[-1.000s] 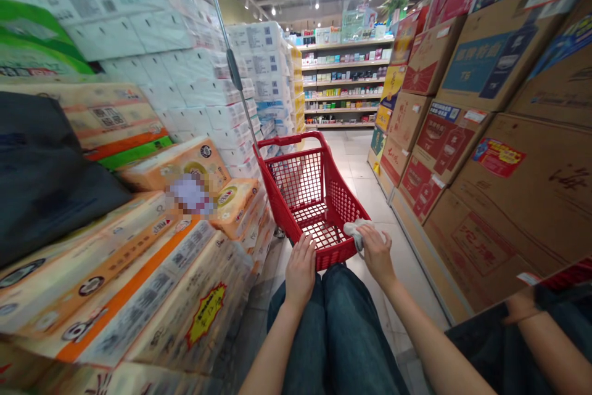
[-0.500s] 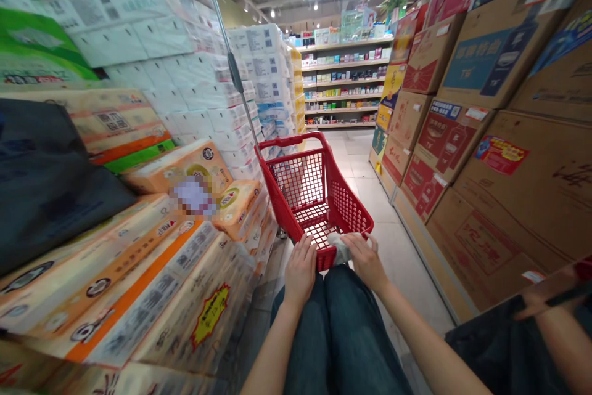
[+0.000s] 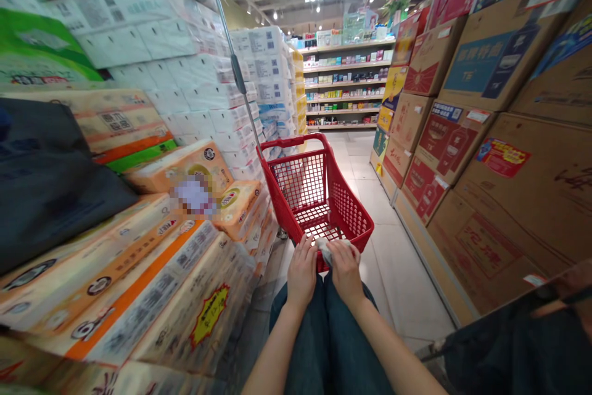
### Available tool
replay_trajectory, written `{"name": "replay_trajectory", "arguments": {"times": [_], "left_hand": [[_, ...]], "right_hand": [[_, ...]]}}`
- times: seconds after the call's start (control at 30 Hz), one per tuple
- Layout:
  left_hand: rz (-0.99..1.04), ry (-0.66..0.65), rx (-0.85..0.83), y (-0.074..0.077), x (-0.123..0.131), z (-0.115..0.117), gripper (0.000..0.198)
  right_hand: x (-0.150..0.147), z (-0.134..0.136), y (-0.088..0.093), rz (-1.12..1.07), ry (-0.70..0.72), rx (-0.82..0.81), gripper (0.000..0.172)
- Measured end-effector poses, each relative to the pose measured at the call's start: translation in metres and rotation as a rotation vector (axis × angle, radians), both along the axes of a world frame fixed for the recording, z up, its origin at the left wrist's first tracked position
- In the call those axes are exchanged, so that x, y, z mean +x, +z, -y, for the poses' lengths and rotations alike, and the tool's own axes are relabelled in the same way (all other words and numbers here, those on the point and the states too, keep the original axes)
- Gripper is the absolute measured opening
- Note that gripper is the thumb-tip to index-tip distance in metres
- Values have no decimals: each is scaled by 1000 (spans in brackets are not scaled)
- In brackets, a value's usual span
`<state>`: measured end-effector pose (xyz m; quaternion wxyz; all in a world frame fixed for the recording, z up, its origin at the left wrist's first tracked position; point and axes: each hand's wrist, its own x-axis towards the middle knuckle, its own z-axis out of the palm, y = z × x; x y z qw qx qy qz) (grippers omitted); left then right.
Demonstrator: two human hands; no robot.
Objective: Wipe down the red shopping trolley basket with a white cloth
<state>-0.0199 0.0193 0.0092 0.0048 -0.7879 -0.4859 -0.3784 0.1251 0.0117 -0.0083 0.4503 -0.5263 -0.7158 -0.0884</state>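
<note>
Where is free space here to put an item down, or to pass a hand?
The cart is bare inside, beyond the cloth that the right hand holds at its near rim beside the left hand. The floor between cart and boxes is open. On the left, tissue packs crowd against the cart.

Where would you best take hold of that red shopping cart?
Likely the near rim, coming from above at the person's end. On the red cart it is a thick rounded bar set crosswise, so fingers can wrap over it; the left hand and the right hand, holding a pale cloth, rest there.
</note>
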Motion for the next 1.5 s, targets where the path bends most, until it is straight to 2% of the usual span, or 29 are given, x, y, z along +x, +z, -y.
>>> {"name": "replay_trajectory", "arguments": {"times": [0.07, 0.13, 0.23, 0.37, 0.47, 0.53, 0.6, 0.77, 0.87, 0.97, 1.03, 1.13, 1.27, 1.33, 1.4, 1.5], "left_hand": [[-4, -3, 0, 0, -2, 0, 28], [-12, -9, -2, 1, -5, -1, 27], [-26, -16, -3, 3, -6, -1, 27], [-29, -18, 0, 5, -7, -1, 28], [-17, -21, -6, 6, -7, 1, 27], [0, -22, -16, 7, -9, 3, 28], [26, -19, -26, 8, -11, 5, 29], [50, -7, -49, 6, -19, 10, 30], [41, -12, -60, 5, -24, 12, 30], [46, -6, -49, 4, -32, 13, 30], [49, -8, -40, 4, -37, 15, 28], [57, -16, -53, 4, -45, 18, 27], [75, -14, -64, 5, -53, 21, 27], [78, -18, -62, 5, -54, 21, 27], [88, -26, -62, 5, -52, 21, 28], [123, -27, -75, 6, -48, 21, 28]], "right_hand": [[-16, 3, 2, 7, 33, -6, 39], [-12, 3, 5, 69, 78, -21, 40], [27, -5, 9, 181, 124, -46, 42], [96, -21, 18, 241, 21, -68, 44], [122, -27, 24, 272, -6, -85, 44], [120, -26, 26, 255, -24, -76, 42], [104, -19, 27, 201, -37, -64, 39], [27, 5, 24, 79, 87, -98, 37], [-17, 16, 24, 41, 116, -110, 38], [-36, 21, 26, 63, 148, -116, 40], [-31, 22, 28, 105, 189, -119, 42], [-1, 22, 31, 150, 198, -123, 42], [54, 18, 31, 176, 101, -112, 40], [72, 15, 29, 186, 50, -96, 40], [76, 14, 27, 169, 7, -73, 39], [52, 19, 24, 81, -20, -50, 38]]}}
